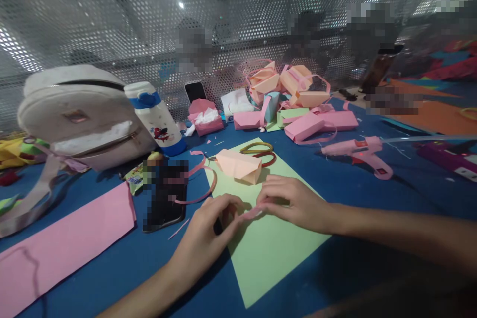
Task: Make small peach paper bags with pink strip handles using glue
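Note:
A narrow pink paper strip (252,213) is stretched between my two hands over a light green paper sheet (276,253). My left hand (214,221) pinches its left end, with the fingers curled. At the other end, my right hand (288,198) holds the strip between thumb and fingertips. Just beyond my hands, a folded peach paper box (238,165) sits on the green sheet. Scissors (261,151) with yellow and red handles lie behind the box, partly hidden by it. A curled pink strip (210,189) is left of the box.
A pink glue gun (359,151) lies at the right. A dark phone (166,198), bottle (156,119) and white backpack (85,114) stand or lie left. Pink paper (74,243) covers the near left. Finished-looking paper baskets (298,84) and a tissue box (204,119) are at the back.

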A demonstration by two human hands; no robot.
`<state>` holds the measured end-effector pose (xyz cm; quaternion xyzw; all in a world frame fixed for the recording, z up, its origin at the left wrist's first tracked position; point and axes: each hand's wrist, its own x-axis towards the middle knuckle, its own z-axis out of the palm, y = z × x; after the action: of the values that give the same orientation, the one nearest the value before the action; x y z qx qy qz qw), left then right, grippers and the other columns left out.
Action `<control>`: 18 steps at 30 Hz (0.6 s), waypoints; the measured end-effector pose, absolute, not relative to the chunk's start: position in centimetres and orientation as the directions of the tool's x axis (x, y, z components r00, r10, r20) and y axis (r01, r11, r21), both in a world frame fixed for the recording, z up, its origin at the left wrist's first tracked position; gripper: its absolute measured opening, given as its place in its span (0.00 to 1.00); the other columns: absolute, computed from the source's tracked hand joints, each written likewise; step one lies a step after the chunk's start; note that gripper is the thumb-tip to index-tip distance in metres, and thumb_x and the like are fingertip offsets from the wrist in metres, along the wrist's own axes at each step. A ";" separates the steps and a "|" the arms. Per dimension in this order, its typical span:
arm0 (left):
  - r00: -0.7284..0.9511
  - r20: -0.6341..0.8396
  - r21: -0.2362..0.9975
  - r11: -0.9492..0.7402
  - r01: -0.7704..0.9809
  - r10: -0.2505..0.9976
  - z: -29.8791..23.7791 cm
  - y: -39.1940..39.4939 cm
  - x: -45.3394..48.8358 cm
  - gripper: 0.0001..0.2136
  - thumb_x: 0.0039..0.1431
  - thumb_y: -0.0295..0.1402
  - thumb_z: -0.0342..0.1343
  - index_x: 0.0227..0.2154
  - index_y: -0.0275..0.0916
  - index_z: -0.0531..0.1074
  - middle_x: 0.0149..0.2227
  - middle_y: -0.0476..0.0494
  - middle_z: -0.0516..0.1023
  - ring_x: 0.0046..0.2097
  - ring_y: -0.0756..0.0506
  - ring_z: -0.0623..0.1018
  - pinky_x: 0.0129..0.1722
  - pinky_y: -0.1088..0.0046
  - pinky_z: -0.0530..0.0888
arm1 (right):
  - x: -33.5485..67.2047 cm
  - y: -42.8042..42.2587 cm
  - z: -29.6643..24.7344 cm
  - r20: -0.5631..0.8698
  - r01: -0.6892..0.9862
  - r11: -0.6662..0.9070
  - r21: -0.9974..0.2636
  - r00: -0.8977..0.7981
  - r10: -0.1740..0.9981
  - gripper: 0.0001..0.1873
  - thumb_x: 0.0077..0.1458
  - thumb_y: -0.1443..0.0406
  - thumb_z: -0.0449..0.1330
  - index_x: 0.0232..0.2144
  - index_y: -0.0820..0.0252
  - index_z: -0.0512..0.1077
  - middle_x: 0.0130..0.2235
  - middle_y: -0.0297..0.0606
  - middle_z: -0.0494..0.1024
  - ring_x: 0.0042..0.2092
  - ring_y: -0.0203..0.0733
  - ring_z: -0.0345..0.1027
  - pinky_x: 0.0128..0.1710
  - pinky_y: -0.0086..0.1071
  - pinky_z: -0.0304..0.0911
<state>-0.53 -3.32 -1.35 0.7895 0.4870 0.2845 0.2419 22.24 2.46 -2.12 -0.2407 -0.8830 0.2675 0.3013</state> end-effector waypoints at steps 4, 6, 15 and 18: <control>0.351 0.138 0.756 -0.328 0.567 0.926 -1.3 -3.5 -0.2 0.05 0.64 0.31 0.54 0.41 0.42 0.72 0.26 0.52 0.76 0.29 0.49 0.74 0.31 0.74 0.69 | 22.2 2.5 -2.0 0.294 0.369 0.647 -0.668 -0.668 0.684 0.13 0.65 0.61 0.56 0.29 0.60 0.71 0.28 0.31 0.69 0.32 0.37 0.62 0.32 0.29 0.54; 0.394 0.124 0.775 -0.337 0.535 0.911 -1.1 -3.8 0.0 0.06 0.64 0.30 0.54 0.42 0.42 0.70 0.25 0.54 0.76 0.28 0.49 0.73 0.31 0.74 0.69 | 22.2 2.6 -2.0 0.259 0.401 0.620 -0.675 -0.658 0.707 0.15 0.65 0.60 0.56 0.27 0.60 0.68 0.27 0.30 0.67 0.31 0.36 0.60 0.30 0.28 0.52; 0.682 0.321 0.234 -0.753 0.615 0.657 -1.3 -3.6 -0.3 0.10 0.67 0.31 0.52 0.50 0.45 0.71 0.38 0.46 0.77 0.36 0.46 0.72 0.35 0.69 0.62 | 22.3 3.1 -2.2 0.209 0.464 0.715 -0.522 -0.743 0.635 0.08 0.57 0.64 0.64 0.38 0.59 0.70 0.33 0.33 0.73 0.35 0.39 0.66 0.34 0.30 0.56; 0.711 0.373 0.095 -0.787 0.610 0.596 -1.5 -3.4 -0.4 0.11 0.69 0.28 0.50 0.48 0.46 0.73 0.37 0.47 0.76 0.34 0.46 0.70 0.34 0.68 0.61 | 22.6 3.2 -2.3 0.311 0.419 0.769 -0.483 -0.739 0.598 0.11 0.60 0.63 0.62 0.45 0.59 0.70 0.39 0.36 0.74 0.38 0.39 0.68 0.35 0.30 0.58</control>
<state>-0.39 -3.39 -1.53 0.9248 0.3259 0.1956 -0.0176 22.61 3.16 -2.33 -0.2786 -0.9119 0.1946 0.2300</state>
